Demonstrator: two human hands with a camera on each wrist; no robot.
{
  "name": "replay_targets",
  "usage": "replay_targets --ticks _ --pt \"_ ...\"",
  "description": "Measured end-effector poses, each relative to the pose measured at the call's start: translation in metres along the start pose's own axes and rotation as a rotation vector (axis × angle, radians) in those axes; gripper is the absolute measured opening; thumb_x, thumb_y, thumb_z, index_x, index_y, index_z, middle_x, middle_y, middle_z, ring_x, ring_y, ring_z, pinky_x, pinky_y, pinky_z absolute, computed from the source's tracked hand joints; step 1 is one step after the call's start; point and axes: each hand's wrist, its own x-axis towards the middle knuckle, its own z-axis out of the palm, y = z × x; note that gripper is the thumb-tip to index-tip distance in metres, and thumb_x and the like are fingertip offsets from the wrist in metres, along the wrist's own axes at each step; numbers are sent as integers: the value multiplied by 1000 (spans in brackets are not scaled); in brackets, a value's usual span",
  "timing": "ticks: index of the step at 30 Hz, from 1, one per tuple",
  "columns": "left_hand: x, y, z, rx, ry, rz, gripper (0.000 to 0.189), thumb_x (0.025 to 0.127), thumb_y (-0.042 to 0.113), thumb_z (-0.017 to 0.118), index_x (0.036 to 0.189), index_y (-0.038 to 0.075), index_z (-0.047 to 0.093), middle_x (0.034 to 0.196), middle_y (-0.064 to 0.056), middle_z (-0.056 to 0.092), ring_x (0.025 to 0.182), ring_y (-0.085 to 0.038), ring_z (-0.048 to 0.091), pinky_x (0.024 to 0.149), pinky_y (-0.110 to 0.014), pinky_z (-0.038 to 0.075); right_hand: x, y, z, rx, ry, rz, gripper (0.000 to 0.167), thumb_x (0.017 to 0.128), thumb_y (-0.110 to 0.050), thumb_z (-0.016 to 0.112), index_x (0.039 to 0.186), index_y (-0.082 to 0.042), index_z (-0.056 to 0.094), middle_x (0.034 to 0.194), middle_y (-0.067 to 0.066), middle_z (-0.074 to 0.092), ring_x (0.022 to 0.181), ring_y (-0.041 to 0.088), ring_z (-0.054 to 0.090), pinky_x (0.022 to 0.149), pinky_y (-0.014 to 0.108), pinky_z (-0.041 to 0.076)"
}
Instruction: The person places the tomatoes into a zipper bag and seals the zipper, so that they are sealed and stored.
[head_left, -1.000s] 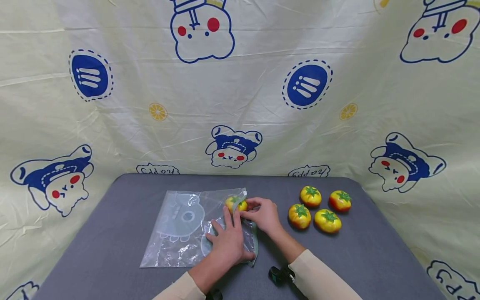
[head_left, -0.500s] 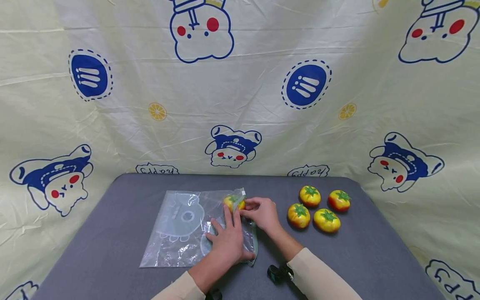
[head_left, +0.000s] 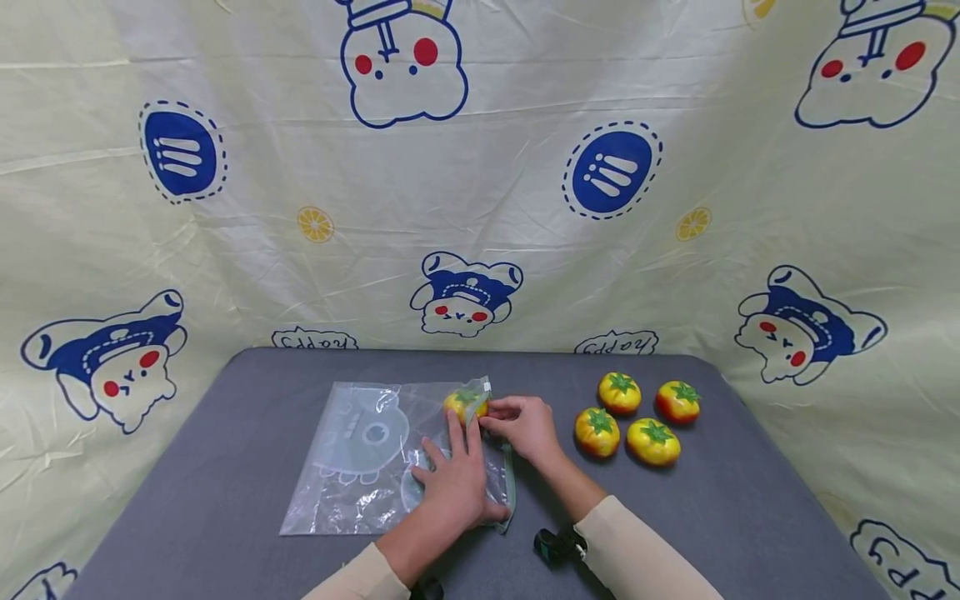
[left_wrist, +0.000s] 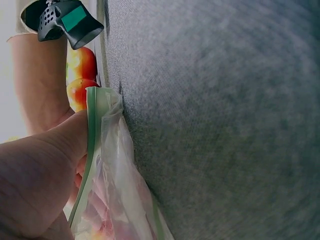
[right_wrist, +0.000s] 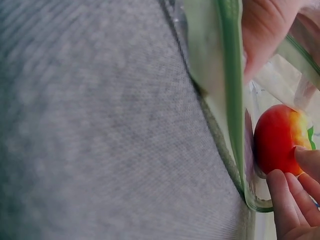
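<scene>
A clear zip bag (head_left: 352, 467) with a green zip strip (right_wrist: 231, 100) lies flat, its mouth toward the right. My left hand (head_left: 455, 483) rests on it near the mouth with fingers spread, its thumb at the raised zip edge in the left wrist view. Inside the mouth is a red-and-yellow tomato (right_wrist: 277, 140) with a green leafy top, partly under the bag's upper layer in the head view. My right hand (head_left: 527, 427) pinches this tomato at the opening, thumb on its side and fingertips below.
Several more red-and-yellow tomatoes (head_left: 655, 442) sit in a group to the right of my right hand. All lie on a grey cloth-covered table (head_left: 225, 467). A printed curtain (head_left: 525, 208) hangs behind the table's far edge.
The tomato at the bag's mouth has slid slightly left, deeper under the plastic, with my right fingertips following it. My left hand has stayed in place.
</scene>
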Motion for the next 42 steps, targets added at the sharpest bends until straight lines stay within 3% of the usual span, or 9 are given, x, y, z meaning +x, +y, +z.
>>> replay_targets --ticks 14,35,42 --pt "4 -1 0 -17 -60 -15 140 58 57 97 164 17 15 173 -18 -2 146 -67 16 101 -87 27 -9 4 -7 71 -29 30 26 84 -18 85 108 -10 80 100 7 80 84 17 77 77 32 63" --pt "1 0 -1 -11 -36 -20 139 56 57 97 163 16 19 173 -16 -1 146 -66 18 102 -85 29 -43 5 -31 140 -10 15 34 83 -19 87 113 -5 78 100 10 80 86 18 77 74 18 58" --pt "1 0 -2 -15 -36 -19 138 56 56 98 163 15 21 173 -16 -1 146 -66 18 102 -85 29 -54 7 -40 134 12 50 37 83 -19 87 115 -6 77 104 7 80 90 15 76 77 19 59"
